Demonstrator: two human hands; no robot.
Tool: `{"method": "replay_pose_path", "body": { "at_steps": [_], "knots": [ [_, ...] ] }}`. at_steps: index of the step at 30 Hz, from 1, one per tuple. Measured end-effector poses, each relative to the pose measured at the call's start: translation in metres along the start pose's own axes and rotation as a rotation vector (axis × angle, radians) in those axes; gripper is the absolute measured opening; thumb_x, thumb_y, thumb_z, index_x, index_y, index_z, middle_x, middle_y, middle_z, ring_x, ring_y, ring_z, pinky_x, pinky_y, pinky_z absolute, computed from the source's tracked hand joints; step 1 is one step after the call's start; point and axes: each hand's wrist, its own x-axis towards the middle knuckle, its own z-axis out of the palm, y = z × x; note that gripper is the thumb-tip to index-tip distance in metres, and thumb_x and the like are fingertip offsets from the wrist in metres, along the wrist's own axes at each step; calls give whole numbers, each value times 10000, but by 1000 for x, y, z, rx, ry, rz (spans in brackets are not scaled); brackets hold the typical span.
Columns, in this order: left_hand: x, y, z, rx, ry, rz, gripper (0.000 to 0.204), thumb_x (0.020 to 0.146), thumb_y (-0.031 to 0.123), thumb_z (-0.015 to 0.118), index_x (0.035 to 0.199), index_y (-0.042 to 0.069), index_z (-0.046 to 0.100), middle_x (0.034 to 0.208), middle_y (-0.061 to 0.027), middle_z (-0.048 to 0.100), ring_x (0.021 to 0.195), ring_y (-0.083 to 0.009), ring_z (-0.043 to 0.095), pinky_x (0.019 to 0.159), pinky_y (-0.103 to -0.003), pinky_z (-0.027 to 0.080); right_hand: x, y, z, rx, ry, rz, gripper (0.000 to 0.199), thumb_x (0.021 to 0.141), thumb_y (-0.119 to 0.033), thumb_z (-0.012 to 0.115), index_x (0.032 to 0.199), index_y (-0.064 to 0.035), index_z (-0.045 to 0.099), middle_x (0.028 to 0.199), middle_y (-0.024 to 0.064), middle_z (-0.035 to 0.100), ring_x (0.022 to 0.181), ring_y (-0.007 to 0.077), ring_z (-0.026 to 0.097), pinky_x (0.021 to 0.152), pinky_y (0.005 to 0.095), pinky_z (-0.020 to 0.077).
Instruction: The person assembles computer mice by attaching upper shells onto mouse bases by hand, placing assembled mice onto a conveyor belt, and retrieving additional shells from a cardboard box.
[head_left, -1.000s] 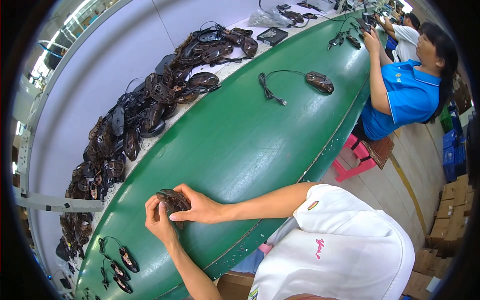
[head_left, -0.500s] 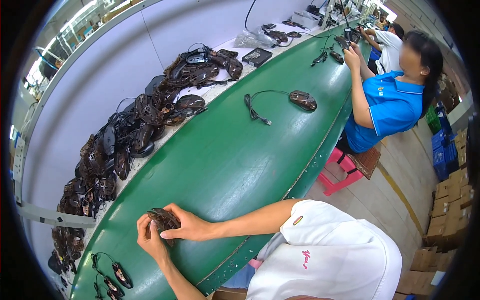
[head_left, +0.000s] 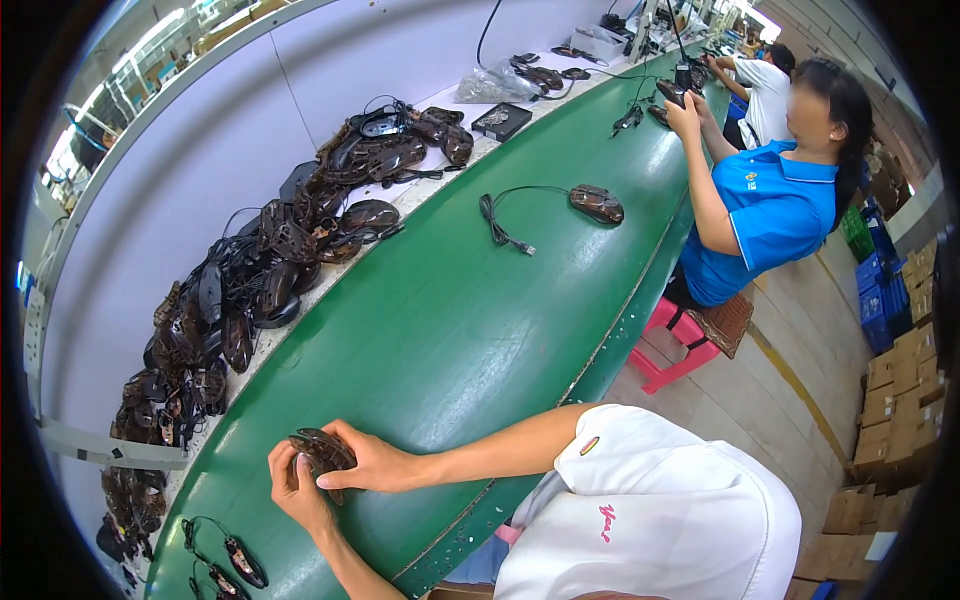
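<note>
Over the near part of the green belt, both my hands hold a dark brown, glossy computer mouse (head_left: 325, 452). My left hand (head_left: 297, 488) closes on its left side with bent fingers. My right hand (head_left: 368, 460) grips it from the right, thumb across the near side and fingers over the far side. My fingers cover much of the mouse, and I cannot see a cable on it. Farther along the belt lies another brown mouse (head_left: 597, 204) with its black cable (head_left: 497, 225) bundled to its left.
A long heap of brown mouse parts and cables (head_left: 275, 255) lines the left ledge. Several small dark pieces with cables (head_left: 243, 562) lie at the near left. A co-worker in blue (head_left: 765, 225) sits at the right, holding a dark mouse. A black tray (head_left: 502, 121) stands farther back.
The view has shifted slightly. The mouse in my hands has turned a little, and my fingers have moved slightly on it. The co-worker's hands have shifted too.
</note>
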Motion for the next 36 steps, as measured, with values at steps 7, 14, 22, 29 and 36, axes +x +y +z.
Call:
{"method": "replay_pose_path", "body": {
  "at_steps": [7,14,22,29,36],
  "knots": [
    [0,1,-2,46,5,31,149,892,-31,610,1020,-9,682,1162,-90,645,1030,-200,596,928,-299,477,-2,-1,1,-49,8,-64,582,926,-285,733,1353,-31,430,1158,99,600,1013,175,571,923,336,465],
    [1,-4,-6,-98,79,-44,149,893,-24,611,1019,1,687,1159,-78,648,996,-175,589,868,-276,479,2,-2,-2,-59,35,-65,487,966,-293,673,1308,-39,437,1168,101,596,1020,185,571,932,352,458],
    [1,-17,-7,-231,126,17,83,923,-8,598,960,13,669,1146,-72,643,962,-155,575,838,-265,474,2,6,-1,-42,67,-120,394,980,-283,636,1237,-52,448,1102,83,598,951,166,568,883,337,465],
    [2,-24,-21,-287,119,-128,93,960,12,589,879,17,634,1147,-66,639,962,-149,563,845,-264,462,2,-1,-3,-35,30,-77,375,984,-221,636,1270,-61,453,1065,54,626,914,122,567,846,290,463],
    [2,3,3,-212,251,-57,120,988,48,591,879,16,632,1074,-44,615,936,-140,547,841,-266,452,1,-3,-4,-39,20,-63,384,993,-185,640,1306,-63,455,1089,50,640,931,101,574,829,263,461]
  ]
}}
